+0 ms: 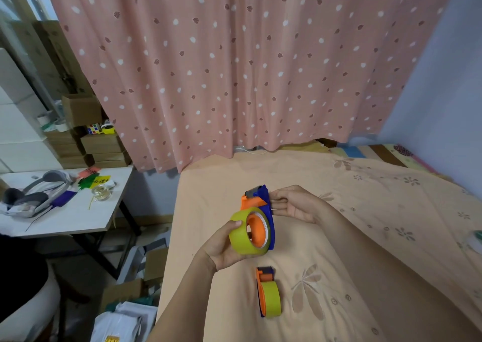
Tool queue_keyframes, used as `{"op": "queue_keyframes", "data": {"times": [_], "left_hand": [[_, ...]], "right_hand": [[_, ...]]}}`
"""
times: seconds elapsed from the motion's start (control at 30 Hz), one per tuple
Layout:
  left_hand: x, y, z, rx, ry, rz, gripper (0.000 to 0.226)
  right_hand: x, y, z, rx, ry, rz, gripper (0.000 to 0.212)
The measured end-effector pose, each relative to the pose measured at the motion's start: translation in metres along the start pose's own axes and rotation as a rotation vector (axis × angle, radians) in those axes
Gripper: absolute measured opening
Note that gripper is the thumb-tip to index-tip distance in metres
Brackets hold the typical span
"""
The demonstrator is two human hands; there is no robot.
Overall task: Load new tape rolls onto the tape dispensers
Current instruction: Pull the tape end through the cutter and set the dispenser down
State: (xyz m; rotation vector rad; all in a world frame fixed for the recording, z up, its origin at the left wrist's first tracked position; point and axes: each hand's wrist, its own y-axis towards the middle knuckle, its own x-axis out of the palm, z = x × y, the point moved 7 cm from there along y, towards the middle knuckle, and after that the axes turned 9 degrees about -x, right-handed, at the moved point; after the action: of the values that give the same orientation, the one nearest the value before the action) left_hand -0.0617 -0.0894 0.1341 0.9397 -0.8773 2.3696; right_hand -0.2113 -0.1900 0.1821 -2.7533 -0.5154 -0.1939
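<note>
I had the left hand (224, 247) cupped under a yellow-green tape roll (243, 230), its fingers (234, 223) closed round the outer rim, while the right hand (294, 204) pinched the blue back edge of the dispenser (263, 206) from 3 o'clock, fingers closed on it. Both were held just above the bed (365, 237), near the middle of my view. The roll sat partly over the orange hub (257, 228), apparently not fully seated.

To finish the step cleanly, I judged the roll's core should be kept square to the hub and pressed evenly along the axle, not tilted, with the right hand bracing the frame against the push. The free end of the tape would then need leading up toward the grey cutter end at 12 o'clock; which way the tape unwound I could not tell.

The roll looked glossy and smooth, a thick ring with a wide bore. The dispenser was hard moulded plastic, blue frame and orange wheel. At 6 o'clock a second dispenser (267, 293) lay on the soft, floral-printed peach sheet, already carrying its own roll.
</note>
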Motion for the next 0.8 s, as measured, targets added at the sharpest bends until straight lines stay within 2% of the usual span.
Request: {"op": "queue_keyframes", "data": {"times": [0.13, 0.3, 0.5, 0.67, 0.8], "left_hand": [[0.008, -0.001, 0.001, -0.002, -0.018, -0.026, 0.078], [0.008, -0.001, 0.005, 0.02, -0.012, 0.019, 0.082], [0.002, -0.004, 0.006, 0.024, -0.013, 0.047, 0.078], [-0.007, -0.009, 0.003, -0.018, 0.062, 0.163, 0.073], [-0.024, -0.014, -0.007, -0.089, 0.125, 0.237, 0.067]], "right_hand": [[0.005, -0.003, 0.007, -0.005, -0.031, -0.001, 0.015], [0.021, -0.004, 0.019, -0.032, -0.055, -0.003, 0.026], [0.032, -0.008, 0.032, -0.06, -0.042, -0.007, 0.027], [0.041, -0.011, 0.056, -0.035, -0.006, 0.015, 0.024], [0.052, -0.015, 0.086, 0.004, 0.052, 0.111, 0.029]]}}
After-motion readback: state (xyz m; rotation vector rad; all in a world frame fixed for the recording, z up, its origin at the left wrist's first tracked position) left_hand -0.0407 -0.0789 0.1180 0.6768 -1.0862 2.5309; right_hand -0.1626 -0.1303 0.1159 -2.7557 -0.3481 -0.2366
